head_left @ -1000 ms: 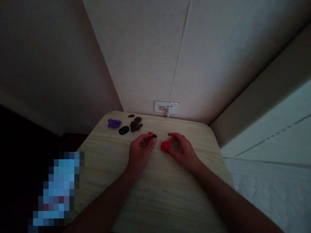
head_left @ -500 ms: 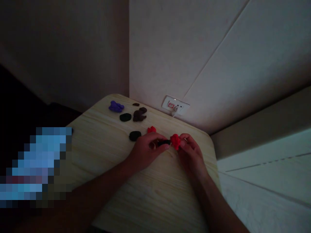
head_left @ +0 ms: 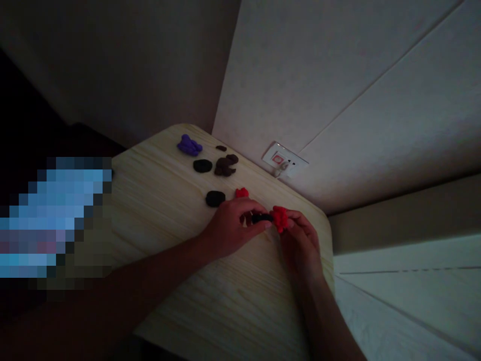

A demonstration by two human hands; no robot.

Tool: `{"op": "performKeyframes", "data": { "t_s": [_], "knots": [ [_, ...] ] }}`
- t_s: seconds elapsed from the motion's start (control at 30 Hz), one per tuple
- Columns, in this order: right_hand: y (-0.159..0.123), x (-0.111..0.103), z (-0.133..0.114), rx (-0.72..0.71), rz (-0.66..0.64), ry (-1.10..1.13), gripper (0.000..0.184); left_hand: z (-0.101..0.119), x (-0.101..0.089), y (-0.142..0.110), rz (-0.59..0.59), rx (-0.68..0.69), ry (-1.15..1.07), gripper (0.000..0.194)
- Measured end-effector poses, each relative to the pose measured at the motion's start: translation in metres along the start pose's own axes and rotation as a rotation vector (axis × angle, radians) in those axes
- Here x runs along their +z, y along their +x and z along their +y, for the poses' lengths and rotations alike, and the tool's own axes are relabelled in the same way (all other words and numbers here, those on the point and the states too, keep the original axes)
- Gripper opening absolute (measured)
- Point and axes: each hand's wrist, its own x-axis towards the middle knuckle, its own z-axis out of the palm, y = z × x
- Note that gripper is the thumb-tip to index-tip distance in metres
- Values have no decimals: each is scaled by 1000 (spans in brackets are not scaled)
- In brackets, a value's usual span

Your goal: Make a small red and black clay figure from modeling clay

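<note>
Between thumb and fingers, my left hand (head_left: pixel 240 223) pinches a small black piece (head_left: pixel 262 218), perhaps modelling clay. My right hand (head_left: pixel 303 240) grips a lumpy red clay piece (head_left: pixel 280 219) by its right side. The black end meets or nearly meets the red piece; the exact contact is unclear. Just beyond my left hand lies another red piece (head_left: pixel 242 192), partly covered by the fingers. A flat black oval (head_left: pixel 215 199) rests to its left on the wooden table (head_left: pixel 158 200).
Farther back lie a second black oval (head_left: pixel 203 165), brown lumps (head_left: pixel 225 165), a small brown bit (head_left: pixel 221 148) and a purple lump (head_left: pixel 190 145). A wall socket (head_left: pixel 284 159) with a plug sits behind the table. A blurred bluish patch (head_left: pixel 67 200) covers the left side.
The camera view has tilted, shifting the table and its pieces. Both hands keep the same grips, with the black and red pieces still held end to end.
</note>
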Motion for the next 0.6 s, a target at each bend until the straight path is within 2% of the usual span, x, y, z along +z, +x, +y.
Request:
{"op": "performKeyframes", "data": {
  "t_s": [0.3,0.6],
  "knots": [
    [2,-3,1,-19,19,-52,13,0,0,1,33,-18,-25,11],
    [4,-3,-3,15,34,39,9,-3,1,1,39,-8,-2,11]
  ]
}}
